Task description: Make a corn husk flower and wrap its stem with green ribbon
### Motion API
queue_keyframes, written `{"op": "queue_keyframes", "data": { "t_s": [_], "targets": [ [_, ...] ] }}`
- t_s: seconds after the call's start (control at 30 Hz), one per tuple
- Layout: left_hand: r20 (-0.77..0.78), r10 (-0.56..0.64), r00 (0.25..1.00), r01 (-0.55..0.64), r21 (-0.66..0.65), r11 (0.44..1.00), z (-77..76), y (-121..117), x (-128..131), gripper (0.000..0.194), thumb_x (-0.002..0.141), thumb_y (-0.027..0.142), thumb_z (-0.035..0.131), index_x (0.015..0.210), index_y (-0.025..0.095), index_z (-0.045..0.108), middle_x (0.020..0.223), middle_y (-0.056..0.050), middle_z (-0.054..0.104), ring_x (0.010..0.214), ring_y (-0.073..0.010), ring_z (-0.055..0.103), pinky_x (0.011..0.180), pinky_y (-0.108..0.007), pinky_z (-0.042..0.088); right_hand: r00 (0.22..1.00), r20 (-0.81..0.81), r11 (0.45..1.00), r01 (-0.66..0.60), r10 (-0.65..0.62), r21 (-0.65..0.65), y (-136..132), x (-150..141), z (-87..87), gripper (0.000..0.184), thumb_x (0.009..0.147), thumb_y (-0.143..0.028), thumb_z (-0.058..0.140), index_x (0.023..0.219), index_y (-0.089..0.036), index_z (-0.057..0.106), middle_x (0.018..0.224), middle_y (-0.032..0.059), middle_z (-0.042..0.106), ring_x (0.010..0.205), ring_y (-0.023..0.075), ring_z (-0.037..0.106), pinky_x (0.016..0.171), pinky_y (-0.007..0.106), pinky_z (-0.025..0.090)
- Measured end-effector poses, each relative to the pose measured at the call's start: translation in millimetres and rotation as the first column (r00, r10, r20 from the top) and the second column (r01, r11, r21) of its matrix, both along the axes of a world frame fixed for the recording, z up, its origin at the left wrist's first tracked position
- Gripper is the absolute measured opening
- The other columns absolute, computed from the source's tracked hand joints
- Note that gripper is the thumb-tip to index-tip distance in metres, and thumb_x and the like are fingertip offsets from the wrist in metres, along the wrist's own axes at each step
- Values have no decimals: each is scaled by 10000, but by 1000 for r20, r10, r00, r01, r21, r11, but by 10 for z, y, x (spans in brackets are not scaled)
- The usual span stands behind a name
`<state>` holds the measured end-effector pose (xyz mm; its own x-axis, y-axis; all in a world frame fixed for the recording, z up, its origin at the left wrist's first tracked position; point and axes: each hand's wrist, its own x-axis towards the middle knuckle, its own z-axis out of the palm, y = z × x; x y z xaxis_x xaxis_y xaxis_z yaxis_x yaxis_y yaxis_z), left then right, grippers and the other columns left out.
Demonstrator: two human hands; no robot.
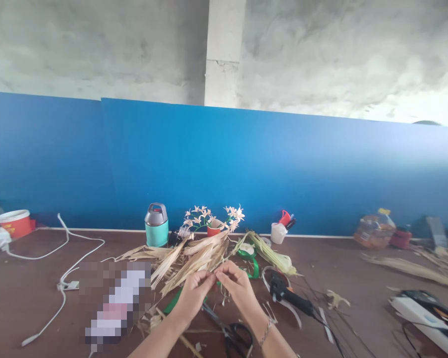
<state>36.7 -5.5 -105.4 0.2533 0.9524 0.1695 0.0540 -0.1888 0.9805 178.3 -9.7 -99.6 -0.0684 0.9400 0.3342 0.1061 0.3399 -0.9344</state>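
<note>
My left hand [198, 292] and my right hand [236, 281] meet over the middle of the table, fingertips pinched together. Whatever sits between the fingers is too small to make out. Just beyond them lie dried corn husks [205, 253], pale and spread in long strips. Green ribbon [253, 268] curls beside the right hand, near a greener husk bundle [272, 254]. Black-handled scissors [234, 334] rest below the hands, their blades pointing up and left. Behind the husks, pale flowers [234, 217] on green stems stand by an orange-and-white cup [214, 228].
A black glue gun [289, 297] with a cord lies to the right. A turquoise flask [157, 229] and a white cup of tools [279, 232] stand toward the blue partition [246, 164]. White cable [65, 268] winds over the left side. A white-and-black device [425, 315] sits far right.
</note>
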Motion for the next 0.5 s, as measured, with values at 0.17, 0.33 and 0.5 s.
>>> {"op": "queue_keyframes", "data": {
  "t_s": [0.17,0.33,0.5],
  "targets": [
    [-90,20,996,-9,128,992,-13,8,-22,299,783,421,544,747,166,696,679,-29,649,687,-198,554,658,-282,412,996,40,997,78,-79,31,20,18,-12,248,758,-396,588,666,-168,618,669,5,572,600,125,499,518,217,384],
    [-174,106,979,-61,246,967,37,-12,-44,265,792,387,539,743,192,711,722,-56,675,712,-221,584,692,-303,427,990,93,994,98,-102,46,31,29,-35,197,777,-334,549,706,-166,624,697,15,587,622,134,507,522,222,378],
    [-182,131,975,-71,307,949,5,11,-54,304,808,402,525,651,193,681,648,-43,649,674,-205,578,653,-279,420,980,148,989,122,-134,84,20,13,-5,147,742,-270,568,647,-168,615,685,8,573,605,130,504,524,228,367]
  ]
}}
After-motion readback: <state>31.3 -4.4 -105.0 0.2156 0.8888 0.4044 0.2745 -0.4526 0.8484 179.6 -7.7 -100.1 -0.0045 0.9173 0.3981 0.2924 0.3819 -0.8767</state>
